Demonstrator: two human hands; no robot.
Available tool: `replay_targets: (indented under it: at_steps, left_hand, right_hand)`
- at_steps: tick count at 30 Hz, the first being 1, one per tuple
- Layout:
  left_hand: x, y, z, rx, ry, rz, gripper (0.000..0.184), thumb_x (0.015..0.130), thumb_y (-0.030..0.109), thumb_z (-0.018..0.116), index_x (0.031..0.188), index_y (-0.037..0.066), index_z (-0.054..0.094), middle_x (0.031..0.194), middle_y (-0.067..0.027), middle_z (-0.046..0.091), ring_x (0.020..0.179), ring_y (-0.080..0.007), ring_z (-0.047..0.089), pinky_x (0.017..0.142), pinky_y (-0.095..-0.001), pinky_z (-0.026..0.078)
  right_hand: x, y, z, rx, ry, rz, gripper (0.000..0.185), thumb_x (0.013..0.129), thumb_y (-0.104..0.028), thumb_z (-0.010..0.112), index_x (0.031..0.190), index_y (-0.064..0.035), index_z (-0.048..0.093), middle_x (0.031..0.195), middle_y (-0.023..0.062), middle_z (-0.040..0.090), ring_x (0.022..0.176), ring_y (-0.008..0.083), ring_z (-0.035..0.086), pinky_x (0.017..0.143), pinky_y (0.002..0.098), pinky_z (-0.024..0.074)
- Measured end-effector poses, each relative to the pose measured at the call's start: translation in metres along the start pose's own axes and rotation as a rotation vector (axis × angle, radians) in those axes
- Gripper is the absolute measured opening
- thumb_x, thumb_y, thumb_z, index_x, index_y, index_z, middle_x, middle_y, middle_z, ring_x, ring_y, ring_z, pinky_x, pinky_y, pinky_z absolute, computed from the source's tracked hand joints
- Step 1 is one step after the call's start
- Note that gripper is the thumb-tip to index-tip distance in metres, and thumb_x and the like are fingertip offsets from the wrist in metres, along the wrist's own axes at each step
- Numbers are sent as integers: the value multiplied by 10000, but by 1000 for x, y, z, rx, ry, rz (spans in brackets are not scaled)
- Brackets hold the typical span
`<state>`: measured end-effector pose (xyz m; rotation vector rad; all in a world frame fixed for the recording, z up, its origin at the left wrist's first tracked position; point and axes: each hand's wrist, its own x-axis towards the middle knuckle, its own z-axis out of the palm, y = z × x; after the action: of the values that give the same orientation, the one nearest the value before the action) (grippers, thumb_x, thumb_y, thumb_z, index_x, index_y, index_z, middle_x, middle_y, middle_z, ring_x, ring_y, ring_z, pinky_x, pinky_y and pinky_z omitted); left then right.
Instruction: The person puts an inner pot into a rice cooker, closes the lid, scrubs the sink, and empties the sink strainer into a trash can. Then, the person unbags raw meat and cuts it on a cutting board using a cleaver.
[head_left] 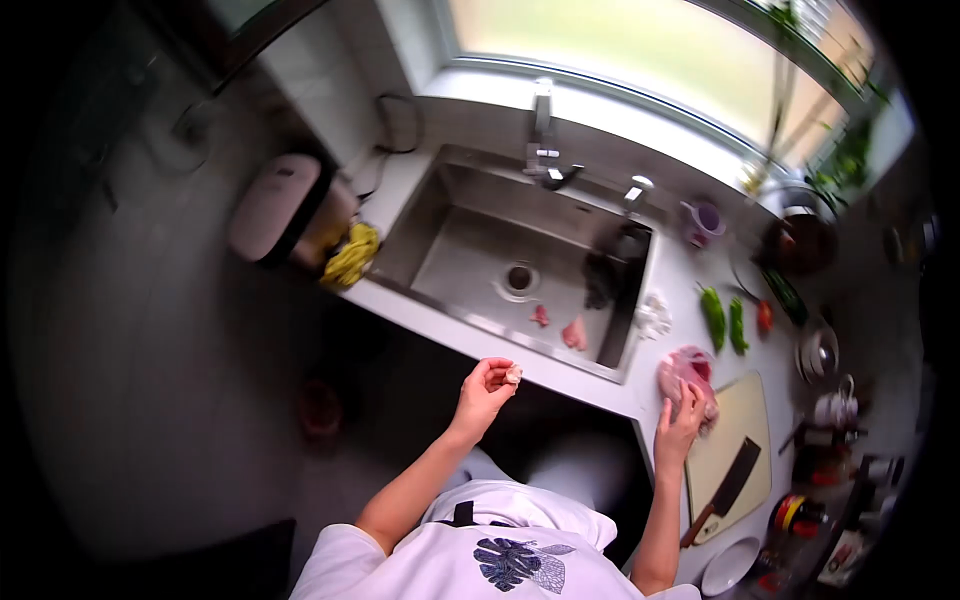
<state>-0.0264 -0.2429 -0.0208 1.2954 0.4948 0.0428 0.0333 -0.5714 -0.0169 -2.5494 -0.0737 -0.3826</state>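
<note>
My left hand (pixel 484 396) is held in front of the counter's edge, with its fingers pinched on a small pale lump (pixel 513 374); I cannot tell exactly what it is. My right hand (pixel 679 428) reaches over the counter's right side, fingers stretched out and thumb apart, over or touching raw meat in a clear plastic bag (pixel 684 366). Beside that hand lies a cutting board (pixel 751 400) with a cleaver (pixel 736 478) across it. Two pieces of raw meat, a smaller one (pixel 540 316) and a larger one (pixel 574 334), lie in the steel sink (pixel 450 250).
Green peppers (pixel 713 318), a red tomato or pepper (pixel 765 316) and a purple cup (pixel 703 223) stand beyond the board. A crumpled white item (pixel 654 316) lies by the sink. Left of the sink are a yellow cloth (pixel 352 256) and a bin-like box (pixel 282 208). A white bowl (pixel 731 566) sits near.
</note>
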Motion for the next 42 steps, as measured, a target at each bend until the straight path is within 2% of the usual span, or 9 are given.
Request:
replay_targets:
  at_steps: [10, 14, 16, 20, 23, 29, 36, 40, 42]
  left_hand:
    - [-155, -65, -364, -268, 887, 68, 165, 890, 44, 675, 1040, 45, 606, 904, -41, 664, 757, -113, 638, 682, -241, 505]
    - [-169, -84, -487, -222, 1149, 76, 192, 885, 64, 697, 1050, 28, 605, 899, -33, 657, 761, -110, 638, 703, -261, 527]
    - [-160, -87, -531, -257, 1198, 60, 296, 886, 62, 700, 1163, 4, 615, 1015, -65, 669, 875, -127, 644, 812, -268, 523]
    - [-148, -149, -600, 5, 1228, -172, 358, 872, 48, 706, 1221, 6, 639, 1094, -92, 664, 995, -159, 625, 878, -273, 497]
    - [-145, -132, -585, 25, 1143, -128, 311, 903, 88, 670, 1206, 18, 655, 1147, -124, 668, 1021, -193, 627, 939, -311, 480]
    - [-75, -92, -489, 49, 697, -131, 214, 965, 183, 615, 1142, 83, 682, 1038, -10, 661, 938, -105, 603, 782, -294, 502]
    - [45, 3, -251, 469, 45, 136, 216, 945, 99, 591, 1111, -13, 672, 1008, -83, 686, 928, -155, 636, 841, -282, 501]
    - [59, 28, -88, 634, -272, 318, 209, 938, 122, 595, 1095, 8, 674, 1003, -111, 686, 950, -206, 656, 826, -319, 509]
    - [61, 26, -9, 653, -420, 386, 206, 927, 119, 606, 1090, 12, 670, 1021, -120, 684, 965, -247, 650, 832, -340, 497]
  right_hand:
    - [-61, -297, 152, 292, -613, -398, 433, 894, 6, 615, 1309, -95, 541, 1340, 117, 458, 988, 233, 575, 787, 321, 501]
    - [-78, -346, 169, 298, -666, -452, 425, 886, 14, 617, 1293, -91, 555, 1352, 100, 461, 924, 212, 582, 758, 302, 501]
    - [-82, -359, 171, 279, -665, -449, 410, 882, 19, 617, 1277, -83, 568, 1337, 99, 472, 921, 207, 582, 755, 300, 503]
    - [-86, -367, 172, 235, -697, -464, 367, 875, 16, 628, 1228, -77, 591, 1287, 97, 500, 905, 208, 588, 740, 300, 514]
    - [-89, -368, 166, 239, -706, -413, 319, 877, 1, 635, 1188, -66, 611, 1261, 111, 524, 910, 226, 612, 753, 314, 536]
    - [-89, -331, 146, 302, -590, -271, 278, 871, -68, 663, 1148, -65, 638, 1237, 129, 544, 983, 282, 629, 835, 354, 534]
    - [-92, -211, 79, 301, -252, -25, 245, 882, -109, 659, 1121, -56, 645, 1153, 135, 588, 1008, 312, 629, 831, 374, 540]
    - [-87, -121, 36, 311, -89, 134, 216, 886, -105, 639, 1088, -31, 656, 1094, 136, 609, 823, 273, 659, 775, 361, 536]
    - [-80, -71, 14, 345, -69, 264, 213, 881, -98, 636, 1080, -28, 663, 1036, 136, 628, 850, 267, 647, 783, 372, 527]
